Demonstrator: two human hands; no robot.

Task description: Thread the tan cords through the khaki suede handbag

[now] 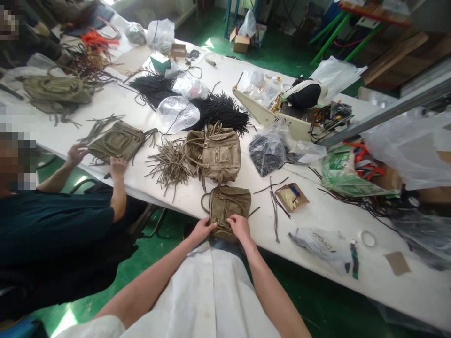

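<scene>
An olive-brown handbag (219, 203) lies at the table's front edge, right before me, with a loop handle out to its left. My left hand (203, 230) grips the bag's lower left side, thumb on top, fingers closed. On the bag's front, near its middle strap and zipper, the fingers of my right hand (240, 227) are pinched together; the exact part between them is too small to make out. Just behind it stands a similar lighter brown handbag (225, 155). A heap of brown cord strips (167, 164) lies left of that one.
On the left a co-worker's hands (118, 168) hold another olive handbag (118, 143). Black cords (225, 110) and plastic bags (178, 114) lie behind. To the right are a small cardboard tray (302, 204), a tape roll (368, 238) and a grey plastic bag (320, 246).
</scene>
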